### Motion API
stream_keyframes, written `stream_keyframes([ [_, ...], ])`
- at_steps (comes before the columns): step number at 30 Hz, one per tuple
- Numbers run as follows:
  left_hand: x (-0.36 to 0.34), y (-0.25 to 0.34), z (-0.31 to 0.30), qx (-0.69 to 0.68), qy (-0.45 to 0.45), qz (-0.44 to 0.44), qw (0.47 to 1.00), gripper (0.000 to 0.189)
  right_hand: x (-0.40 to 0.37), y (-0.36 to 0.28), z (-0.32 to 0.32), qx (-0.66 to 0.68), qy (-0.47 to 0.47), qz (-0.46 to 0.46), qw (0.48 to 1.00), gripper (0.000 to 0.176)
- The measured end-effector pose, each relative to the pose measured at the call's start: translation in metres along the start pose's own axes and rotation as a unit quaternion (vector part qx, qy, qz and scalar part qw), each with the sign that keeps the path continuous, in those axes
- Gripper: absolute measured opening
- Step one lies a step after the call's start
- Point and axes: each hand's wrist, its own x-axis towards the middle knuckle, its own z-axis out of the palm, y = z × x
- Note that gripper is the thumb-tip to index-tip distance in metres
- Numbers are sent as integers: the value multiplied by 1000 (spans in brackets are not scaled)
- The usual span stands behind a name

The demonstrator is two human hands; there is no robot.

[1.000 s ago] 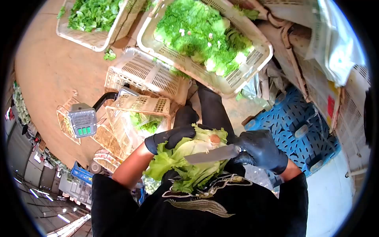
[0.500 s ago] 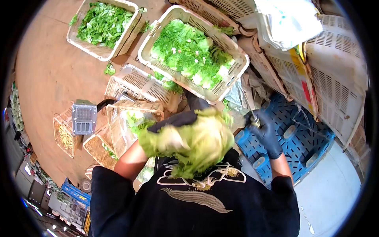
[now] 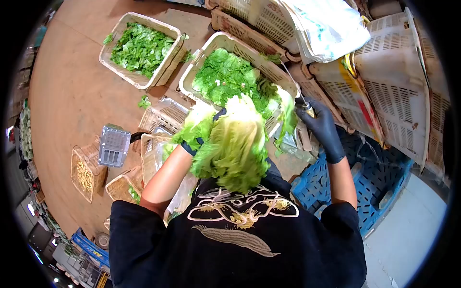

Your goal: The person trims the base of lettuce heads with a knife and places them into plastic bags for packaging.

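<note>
A large head of lettuce is held up in front of my chest by my left hand, which wears a black glove and is partly covered by leaves. On the other side, my right hand, also gloved in black, is wrapped round the handle of a knife whose thin blade points up and left. A loose leaf hangs between the lettuce head and my right hand. Just beyond the lettuce, a pale crate holds a pile of green leaves.
Another crate of leaves stands at the upper left. White crates are stacked at the right, with white bags on top. A blue crate lies right of my body. A grey lamp-like box is at the left.
My left hand has moved forward with the lettuce, which now stands more upright. My right hand has risen with the knife towards the leaf crate, and a leaf now hangs beside it.
</note>
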Motion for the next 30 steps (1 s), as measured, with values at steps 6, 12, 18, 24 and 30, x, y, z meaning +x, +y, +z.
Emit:
stream_keyframes([
  [6, -32, 63, 79, 400, 60, 297, 865, 34, -19, 54, 78, 505, -19, 116, 855, 33],
  [12, 8, 85, 113, 155, 73, 41, 984, 50, -20, 96, 92, 223, -13, 35, 974, 30],
  [18, 66, 28, 21, 646, 120, 130, 742, 26, -49, 82, 102, 322, -8, 63, 945, 27],
  [24, -41, 4, 50, 396, 116, 264, 872, 51, -28, 53, 111, 283, -84, 34, 955, 24],
  [30, -173, -18, 88, 470, 311, 212, 799, 82, 9, 36, 188, 311, -282, 108, 901, 25],
])
